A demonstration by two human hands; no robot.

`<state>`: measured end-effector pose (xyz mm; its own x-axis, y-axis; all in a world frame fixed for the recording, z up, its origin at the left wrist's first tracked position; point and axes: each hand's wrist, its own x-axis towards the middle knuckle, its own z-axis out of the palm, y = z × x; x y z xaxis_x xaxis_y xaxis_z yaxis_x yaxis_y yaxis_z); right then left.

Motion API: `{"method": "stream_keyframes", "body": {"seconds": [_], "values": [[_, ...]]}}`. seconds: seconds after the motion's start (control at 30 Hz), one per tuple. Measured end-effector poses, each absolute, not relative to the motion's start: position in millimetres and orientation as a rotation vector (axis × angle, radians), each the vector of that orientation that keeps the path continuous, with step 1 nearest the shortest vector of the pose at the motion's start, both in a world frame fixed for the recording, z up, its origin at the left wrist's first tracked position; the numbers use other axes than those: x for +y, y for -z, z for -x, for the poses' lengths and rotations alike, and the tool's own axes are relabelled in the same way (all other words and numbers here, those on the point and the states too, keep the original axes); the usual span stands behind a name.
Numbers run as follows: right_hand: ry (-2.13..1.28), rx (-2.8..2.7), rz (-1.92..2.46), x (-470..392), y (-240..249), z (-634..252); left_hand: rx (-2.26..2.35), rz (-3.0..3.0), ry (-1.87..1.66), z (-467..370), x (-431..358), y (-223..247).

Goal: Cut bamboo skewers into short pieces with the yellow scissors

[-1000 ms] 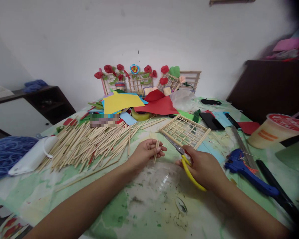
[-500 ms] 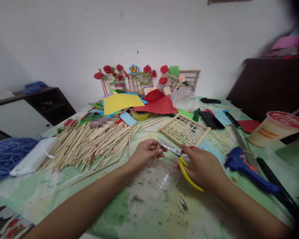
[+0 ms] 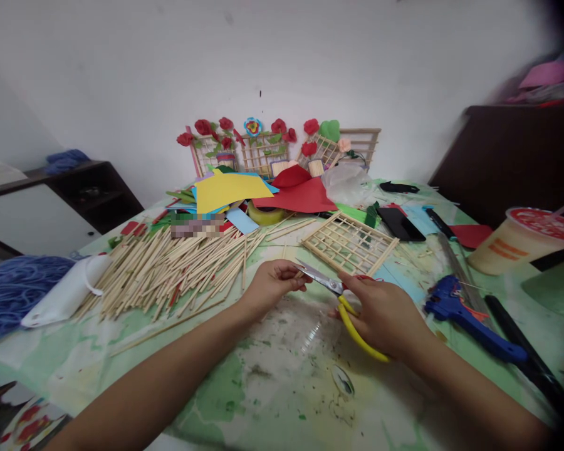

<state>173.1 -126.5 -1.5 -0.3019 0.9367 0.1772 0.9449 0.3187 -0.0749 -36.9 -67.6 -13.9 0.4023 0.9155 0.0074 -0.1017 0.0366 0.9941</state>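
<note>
Lettering on the red lid of the cup (image 3: pixel 505 247), well to the right of the right hand's fingers, is too blurred to read, as is the orange print on its side. A pixelated patch beyond the left fingers shows nothing legible.

The left hand (image 3: pixel 275 285) has its thumb and forefinger drawn together in a pinch on a pale stick (image 3: pixel 299 273), mostly hidden; only a small bit shows. The other fingers curl in below. The right hand (image 3: pixel 383 316) is wrapped around the scissors (image 3: pixel 333 286), thumb near the red handle, the yellow handle below against the fingers. The blades point from the right fingers to the left fingertips and overlap them in view; whether they touch the stick, I cannot tell.

Just beyond the right fingers lies a wooden lattice panel (image 3: pixel 350 243). A wide heap of sticks (image 3: pixel 169 269) spreads to the left of the left fingers, with blue yarn (image 3: pixel 19 291) farther left. Clear plastic (image 3: pixel 314 332) lies below and between the hands, on the green-patterned tablecloth (image 3: pixel 207 401). To the right of the right hand is a blue glue gun (image 3: pixel 472 322); a black phone (image 3: pixel 401 223) lies beyond those fingers, past the panel. Well ahead of both hands are yellow paper (image 3: pixel 230 191), red paper (image 3: pixel 305 197) and red paper flowers (image 3: pixel 203 127).
</note>
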Motion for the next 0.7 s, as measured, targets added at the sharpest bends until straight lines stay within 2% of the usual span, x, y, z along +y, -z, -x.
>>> {"method": "stream_keyframes", "body": {"seconds": [0.3,0.57,0.7], "values": [[0.107,-2.350,1.772,-128,4,-171,0.840,-1.324,-0.893,39,-69,14],[0.319,-2.152,1.848,-123,4,-182,0.827,-0.957,-1.013,38,-65,12],[0.292,-2.190,1.834,-124,5,-180,0.788,-0.762,-1.165,39,-58,13]]}}
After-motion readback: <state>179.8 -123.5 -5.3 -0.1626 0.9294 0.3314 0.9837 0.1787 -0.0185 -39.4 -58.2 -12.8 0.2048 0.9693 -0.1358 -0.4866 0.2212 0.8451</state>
